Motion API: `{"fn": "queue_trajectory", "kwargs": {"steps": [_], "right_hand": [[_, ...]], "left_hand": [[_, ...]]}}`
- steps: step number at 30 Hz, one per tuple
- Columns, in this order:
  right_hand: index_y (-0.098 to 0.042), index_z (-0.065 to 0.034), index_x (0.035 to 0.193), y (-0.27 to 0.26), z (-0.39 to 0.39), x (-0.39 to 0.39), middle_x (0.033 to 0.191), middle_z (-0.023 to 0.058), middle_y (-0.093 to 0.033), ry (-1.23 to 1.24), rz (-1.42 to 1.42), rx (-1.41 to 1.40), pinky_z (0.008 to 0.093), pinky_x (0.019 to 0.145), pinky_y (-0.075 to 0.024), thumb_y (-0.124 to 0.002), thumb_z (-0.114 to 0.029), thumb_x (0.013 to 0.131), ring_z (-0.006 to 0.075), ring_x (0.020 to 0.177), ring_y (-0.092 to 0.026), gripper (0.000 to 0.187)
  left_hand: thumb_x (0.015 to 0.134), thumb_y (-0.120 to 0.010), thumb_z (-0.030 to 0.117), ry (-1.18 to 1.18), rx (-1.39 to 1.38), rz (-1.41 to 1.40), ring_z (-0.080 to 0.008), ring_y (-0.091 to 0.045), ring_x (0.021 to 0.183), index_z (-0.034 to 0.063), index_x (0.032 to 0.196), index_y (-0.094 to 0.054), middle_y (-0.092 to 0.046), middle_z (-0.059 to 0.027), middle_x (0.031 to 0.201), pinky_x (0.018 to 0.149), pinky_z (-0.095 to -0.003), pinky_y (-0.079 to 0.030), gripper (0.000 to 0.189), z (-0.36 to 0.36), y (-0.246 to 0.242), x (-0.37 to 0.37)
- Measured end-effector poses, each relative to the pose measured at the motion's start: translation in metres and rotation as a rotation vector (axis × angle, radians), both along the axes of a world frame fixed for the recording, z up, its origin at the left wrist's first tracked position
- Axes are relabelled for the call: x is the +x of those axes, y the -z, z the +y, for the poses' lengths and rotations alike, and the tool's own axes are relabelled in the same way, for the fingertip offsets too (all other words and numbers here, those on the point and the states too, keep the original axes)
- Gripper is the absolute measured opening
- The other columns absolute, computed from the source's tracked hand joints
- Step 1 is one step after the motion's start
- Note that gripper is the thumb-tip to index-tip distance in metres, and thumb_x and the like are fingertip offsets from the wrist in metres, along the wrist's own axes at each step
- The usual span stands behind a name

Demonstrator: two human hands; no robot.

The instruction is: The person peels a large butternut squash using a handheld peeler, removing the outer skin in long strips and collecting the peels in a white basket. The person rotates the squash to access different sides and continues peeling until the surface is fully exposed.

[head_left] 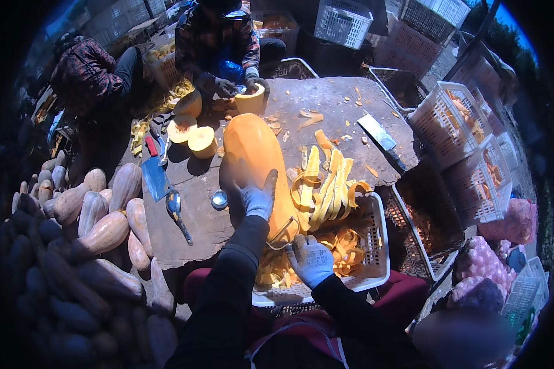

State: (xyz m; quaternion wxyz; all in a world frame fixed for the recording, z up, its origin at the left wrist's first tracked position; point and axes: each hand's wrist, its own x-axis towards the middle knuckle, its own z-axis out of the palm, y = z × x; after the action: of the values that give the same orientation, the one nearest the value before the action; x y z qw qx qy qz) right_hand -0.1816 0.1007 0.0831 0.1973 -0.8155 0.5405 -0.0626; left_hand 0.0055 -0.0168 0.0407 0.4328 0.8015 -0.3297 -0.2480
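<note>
A large peeled orange squash (249, 143) lies lengthwise before me, its near end over the crate's edge. My left hand (257, 193), in a pale work glove, presses on its side and steadies it. A wire-framed peeler (284, 233) rests against the near end, and my right hand (310, 258), gloved too, holds it. Long yellow strips of peel (328, 184) hang beside the squash. More peel curls (344, 249) fill part of the white plastic crate (382, 240) at my lap.
The board table (300, 101) bears a cleaver (378, 131) at right, another blade (156, 179), a metal scoop (174, 210), a small round metal tin (219, 199) and cut squash halves (202, 142). Whole squashes (104, 230) are heaped at left. A co-worker (217, 46) handles a cut squash opposite.
</note>
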Motion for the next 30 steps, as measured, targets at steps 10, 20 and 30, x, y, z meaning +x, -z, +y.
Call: {"fn": "queue_trajectory", "kwargs": {"steps": [10, 20, 30], "right_hand": [[-0.063, 0.0017, 0.105, 0.034, 0.002, -0.046, 0.096, 0.0291, -0.069, 0.281, -0.151, 0.390, 0.0517, 0.080, -0.0510, -0.053, -0.042, 0.099, 0.0453, 0.092, -0.067, 0.045], [-0.061, 0.0016, 0.105, 0.063, 0.052, -0.055, 0.091, 0.0250, -0.069, 0.189, -0.182, 0.618, 0.0492, 0.079, -0.0503, -0.057, -0.039, 0.098, 0.0445, 0.089, -0.067, 0.042], [-0.061, 0.0045, 0.114, 0.015, -0.124, 0.100, 0.097, 0.0212, -0.071, 0.143, -0.661, 0.147, 0.0394, 0.079, -0.0527, -0.061, -0.026, 0.099, 0.0289, 0.085, -0.069, 0.034]], "left_hand": [[0.087, -0.075, 0.053, -0.028, 0.014, -0.055, -0.0511, -0.028, 0.147, 0.0327, 0.164, -0.008, -0.016, -0.0383, 0.159, 0.120, -0.0462, -0.028, 0.105, 0.003, 0.002, -0.008], [0.085, -0.081, 0.044, -0.084, 0.167, -0.075, -0.0389, -0.045, 0.139, 0.0266, 0.164, -0.007, -0.027, -0.0292, 0.159, 0.114, -0.0434, -0.039, 0.110, -0.009, -0.014, -0.010], [0.103, -0.034, 0.048, -0.475, -0.514, 1.577, -0.0310, -0.066, 0.101, 0.0073, 0.110, -0.058, -0.069, -0.0145, 0.105, 0.098, -0.0464, -0.051, 0.047, 0.020, 0.191, 0.061]]}}
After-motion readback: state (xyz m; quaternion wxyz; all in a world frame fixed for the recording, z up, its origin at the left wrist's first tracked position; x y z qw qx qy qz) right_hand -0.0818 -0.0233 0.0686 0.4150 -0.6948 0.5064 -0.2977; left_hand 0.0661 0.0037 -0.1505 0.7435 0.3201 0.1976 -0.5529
